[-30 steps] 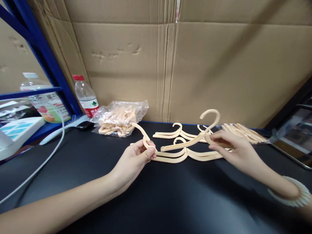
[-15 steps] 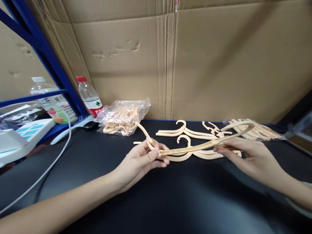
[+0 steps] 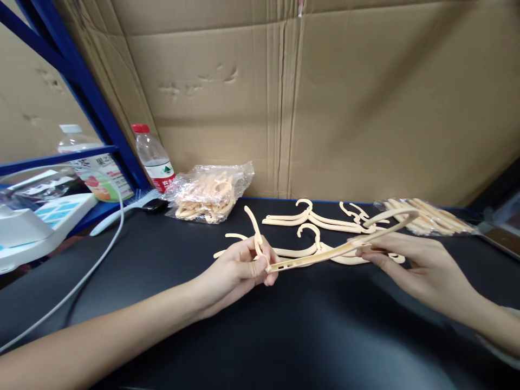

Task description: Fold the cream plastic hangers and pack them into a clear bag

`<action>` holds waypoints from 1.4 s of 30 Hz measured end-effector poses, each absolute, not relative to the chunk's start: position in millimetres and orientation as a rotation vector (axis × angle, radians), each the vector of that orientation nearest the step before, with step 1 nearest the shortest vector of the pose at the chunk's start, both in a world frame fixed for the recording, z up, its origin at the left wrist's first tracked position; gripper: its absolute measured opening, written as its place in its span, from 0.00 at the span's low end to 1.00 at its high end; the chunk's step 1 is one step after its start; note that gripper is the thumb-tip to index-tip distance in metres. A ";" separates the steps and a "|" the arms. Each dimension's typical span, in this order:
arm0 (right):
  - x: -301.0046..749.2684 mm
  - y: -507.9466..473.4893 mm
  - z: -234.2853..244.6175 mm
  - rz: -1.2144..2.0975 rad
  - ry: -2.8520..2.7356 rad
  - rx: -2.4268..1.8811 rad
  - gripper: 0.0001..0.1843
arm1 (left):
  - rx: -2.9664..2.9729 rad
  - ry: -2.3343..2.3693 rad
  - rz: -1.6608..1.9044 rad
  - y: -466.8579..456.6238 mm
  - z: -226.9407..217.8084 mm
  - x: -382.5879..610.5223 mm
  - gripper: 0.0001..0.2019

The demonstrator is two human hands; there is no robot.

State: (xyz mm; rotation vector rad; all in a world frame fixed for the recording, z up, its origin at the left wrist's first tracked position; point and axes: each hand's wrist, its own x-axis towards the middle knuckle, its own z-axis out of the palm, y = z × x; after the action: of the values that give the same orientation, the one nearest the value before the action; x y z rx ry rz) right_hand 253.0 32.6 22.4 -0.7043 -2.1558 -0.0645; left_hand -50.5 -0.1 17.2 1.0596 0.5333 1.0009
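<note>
My left hand pinches a curved beige hanger piece that sticks up from its fingers. My right hand grips a long beige hanger arm with a hook; its free end meets the left hand's piece just above the black table. Under and behind them lie finished beige hangers, flat on the table.
A clear bag of hanger parts sits at the back left, another bag at the back right. A water bottle, a blue shelf frame, a white device with a cable stand left. A cardboard wall closes the back.
The long hanger arm in my right hand has tipped down from hook-up to nearly flat. Its end has come to my left hand, which has turned its curved piece upright.
</note>
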 end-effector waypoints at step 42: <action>240.2 13.4 18.4 -0.339 -2.036 -0.681 0.12 | 1.190 0.712 1.254 -7.7 23.9 -44.8 0.16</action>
State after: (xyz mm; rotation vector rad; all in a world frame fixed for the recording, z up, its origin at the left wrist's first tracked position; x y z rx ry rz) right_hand 240.2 13.4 18.4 -0.6806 -2.0359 -0.3387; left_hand -44.8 -7.7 23.9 1.1899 0.7124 1.2543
